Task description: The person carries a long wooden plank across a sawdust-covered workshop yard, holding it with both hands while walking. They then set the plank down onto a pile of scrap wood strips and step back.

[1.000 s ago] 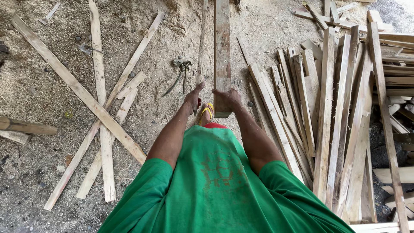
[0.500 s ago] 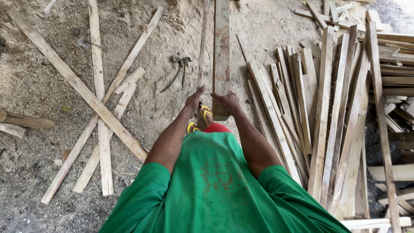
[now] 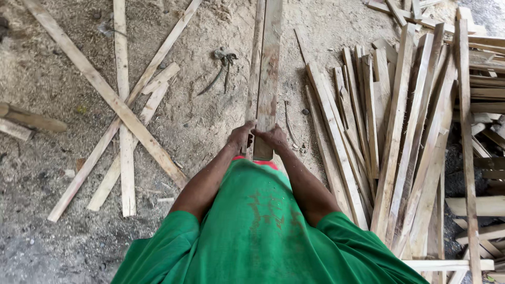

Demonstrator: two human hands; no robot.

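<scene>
Both hands grip the near end of a plank — the left hand clasps its left edge, the right hand wraps over its face and right edge, fingers curled shut on the wood. The two hands sit almost touching, just ahead of the person's green shirt.

The plank runs straight away from the body over the sawdust floor, its far end leaving the top of the view. A thinner strip lies tight along its left edge; whether the left hand also holds that strip cannot be told. Left of the strip the floor is open as far as a small dark tool, and beyond that a loose cross of slats is scattered, well apart from the hands. To the right, a narrow band of bare floor separates the plank from a dense stack of boards fanned out side by side, reaching to the right edge; its nearest board slants in close to the right forearm.

The plank is flat, straight-sided, pale grey-brown, with reddish-brown staining along its middle — its near end is cut square and shows just below the hands.
</scene>
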